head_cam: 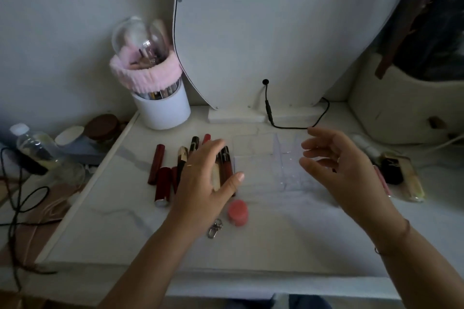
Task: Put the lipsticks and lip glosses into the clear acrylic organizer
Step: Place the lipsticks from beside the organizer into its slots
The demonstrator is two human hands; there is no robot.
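On the marbled tabletop (276, 228), glossy cylindrical lipsticks (160, 178), clear acrylic organizer (271, 165), both hands' fingers (213, 148) apart.

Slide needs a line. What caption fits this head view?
Left hand hovers over lipsticks and lip glosses; right hand hovers, open, above the clear acrylic organizer.

The left hand (203, 178) covers the middle of several lip gloss tubes (224, 160), so their count cannot be determined. The clear acrylic organizer (266, 165) is faint against the bench (125, 228); its compartment walls are hard to trace, and the right hand (344, 170) hides its right side. Both hands are motion-blurred. The plastic bottle (32, 145) is cut off at the left edge. Brush holder (150, 78) contents are indistinct.
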